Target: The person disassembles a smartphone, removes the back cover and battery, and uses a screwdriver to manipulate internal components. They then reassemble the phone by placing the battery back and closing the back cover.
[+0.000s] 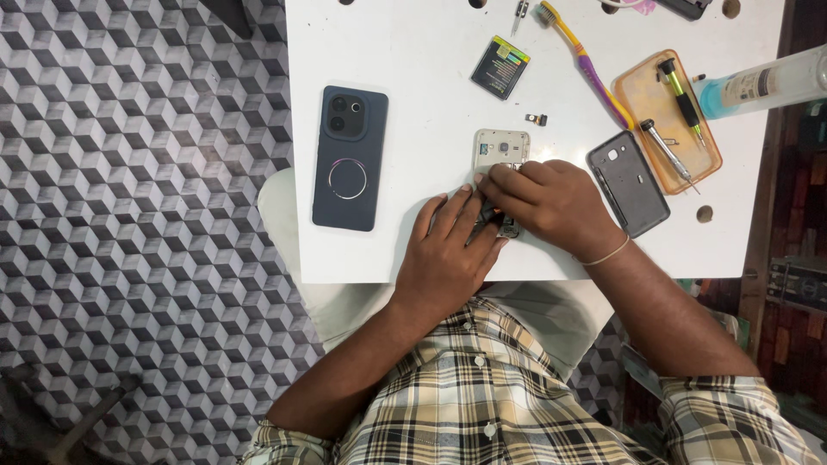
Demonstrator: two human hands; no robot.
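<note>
**Two hands on an opened phone at the near edge of the counter**

Both hands meet over a small opened phone (500,155) lying back-up on the white counter (405,77), near its near edge. The left hand (452,250) lies flat, its fingers (457,211) stretched out and slightly apart, tips pressing on the phone's near end. The right hand (551,202) comes in from the right, fingers (508,182) curled together over the phone's middle; whether they pinch a tool or a part cannot be told, since the knuckles hide it.

Just right of the phone lies its grey back cover (628,182). Left of it, well apart, rests a dark blue phone (349,157), camera side up. Farther off lie a black battery (500,66), a yellow and purple toothbrush (586,60) and an orange tray (642,95) holding two screwdrivers (680,95).
</note>
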